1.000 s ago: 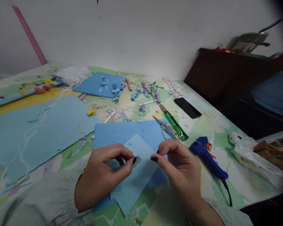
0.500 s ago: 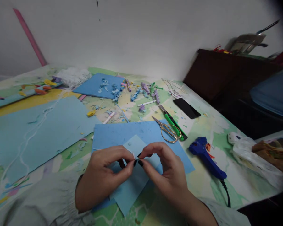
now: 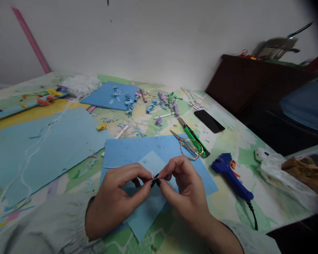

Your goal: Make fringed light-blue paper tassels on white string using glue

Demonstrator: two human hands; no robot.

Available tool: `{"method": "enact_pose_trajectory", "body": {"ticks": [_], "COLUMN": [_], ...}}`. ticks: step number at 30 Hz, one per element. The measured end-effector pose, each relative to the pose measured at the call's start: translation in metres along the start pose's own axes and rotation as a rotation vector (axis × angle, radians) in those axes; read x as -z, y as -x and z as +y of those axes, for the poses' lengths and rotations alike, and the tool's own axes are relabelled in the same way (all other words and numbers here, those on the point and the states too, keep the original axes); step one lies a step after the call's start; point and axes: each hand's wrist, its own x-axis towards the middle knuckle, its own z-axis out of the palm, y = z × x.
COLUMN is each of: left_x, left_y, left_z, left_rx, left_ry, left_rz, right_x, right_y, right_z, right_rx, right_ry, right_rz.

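Observation:
My left hand [image 3: 119, 197] and my right hand [image 3: 184, 192] meet fingertip to fingertip over a pale blue paper piece [image 3: 148, 211]. Both pinch the same small pale fringed paper strip [image 3: 152, 175], held just above the paper. The pale piece lies on a darker blue sheet [image 3: 137, 150] on the table. Gold-handled scissors [image 3: 187, 144] rest on that sheet's right corner, a hand's width beyond my right hand.
A blue glue gun [image 3: 231, 176] lies right of my hands, its cord running to the table edge. A green cutter [image 3: 194, 135], black phone [image 3: 209, 121], pens [image 3: 122, 131], curled paper scraps [image 3: 159, 100] and a large light blue sheet [image 3: 39, 148] cover the table. A dark cabinet [image 3: 254, 81] stands right.
My right hand has come in from the right and closed its fingertips against my left hand's on the small strip. The left hand has stayed nearly still.

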Motion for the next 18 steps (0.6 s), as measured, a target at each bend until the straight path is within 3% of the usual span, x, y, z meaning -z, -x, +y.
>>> {"method": "enact_pose_trajectory", "body": {"ticks": [18], "left_x": [0.0004], "left_y": [-0.0028], "left_z": [0.0017], "left_rx": [0.090], "left_ry": [0.059], "left_rz": [-0.017], "right_x": [-0.0013], "right_y": [-0.0008], "right_z": [-0.0007], "right_rx": [-0.059], "right_ry": [-0.004], "right_rz": [0.007]}}
